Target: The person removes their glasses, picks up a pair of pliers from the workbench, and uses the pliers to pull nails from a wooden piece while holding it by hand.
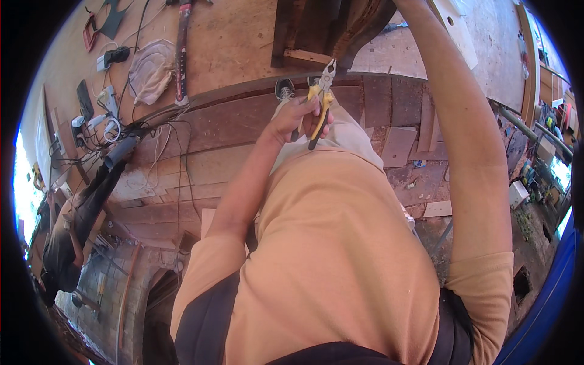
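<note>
And here are the pliers (328, 79), yellow and black at the handles, right at the near edge of the dark wooden piece (298, 27), tips pointing toward it! The left hand (299, 117) has them, fingers curled around the handles, the nose overlapping the pale strip (307, 56) along that near edge; whether metal meets wood, I can't tell. The right arm (465, 109) stretches up on the right of the wooden piece, and its hand lies beyond the picture's top edge, so spread or pinching, no telling!

Out we go: just right of the wooden piece, a small blue tool (394, 27), and farther right, a pale board (459, 30) with a dark hole. All this on the broad brown counter (237, 45). Over to the left of the wooden piece, a hammer (182, 55) with a red and black handle, then a crumpled pale cloth (152, 70) beside it. Farther left, a black plug (117, 56) and a tangle of cables (91, 149). On the near side of the wooden piece, down below, a shoe (284, 89) and brown planks (225, 125). And far off to its lower left, another person (64, 249) in dark clothes!
</note>
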Motion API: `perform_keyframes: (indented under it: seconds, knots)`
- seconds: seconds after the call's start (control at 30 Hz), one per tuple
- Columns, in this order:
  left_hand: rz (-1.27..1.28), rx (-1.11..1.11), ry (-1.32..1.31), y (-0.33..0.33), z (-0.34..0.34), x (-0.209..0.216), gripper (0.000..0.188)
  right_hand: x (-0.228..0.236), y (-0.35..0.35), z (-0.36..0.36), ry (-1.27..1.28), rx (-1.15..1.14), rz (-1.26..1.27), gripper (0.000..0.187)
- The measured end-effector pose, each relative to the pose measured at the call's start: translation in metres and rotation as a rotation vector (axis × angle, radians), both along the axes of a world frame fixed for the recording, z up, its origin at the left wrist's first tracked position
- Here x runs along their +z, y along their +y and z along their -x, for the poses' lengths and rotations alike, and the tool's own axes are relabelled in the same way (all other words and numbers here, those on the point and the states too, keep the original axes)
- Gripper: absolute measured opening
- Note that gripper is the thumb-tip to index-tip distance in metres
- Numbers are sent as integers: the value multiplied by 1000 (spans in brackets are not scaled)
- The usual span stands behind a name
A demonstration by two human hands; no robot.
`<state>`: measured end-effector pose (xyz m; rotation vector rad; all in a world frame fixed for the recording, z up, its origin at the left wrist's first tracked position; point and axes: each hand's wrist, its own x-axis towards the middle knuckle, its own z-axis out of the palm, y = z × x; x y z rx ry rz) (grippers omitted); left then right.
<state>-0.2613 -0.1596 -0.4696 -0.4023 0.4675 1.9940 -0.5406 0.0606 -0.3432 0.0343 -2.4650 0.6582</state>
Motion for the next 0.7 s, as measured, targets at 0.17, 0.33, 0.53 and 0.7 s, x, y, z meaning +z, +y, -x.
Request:
perform_keyframes:
  seconds: [0.17,0.33,0.53,0.7]
  knots:
    - [-205,37,-62,2,-5,-19,39,1,-1,1,5,4,-6,38]
    - [-561,37,-214,4,-7,-33,46,4,-1,-1,7,7,-27,38]
    - [-640,70,-182,6,-10,-38,51,4,1,-2,5,-2,-48,38]
    - [-685,96,-213,3,-11,-34,51,2,1,-2,6,19,17,38]
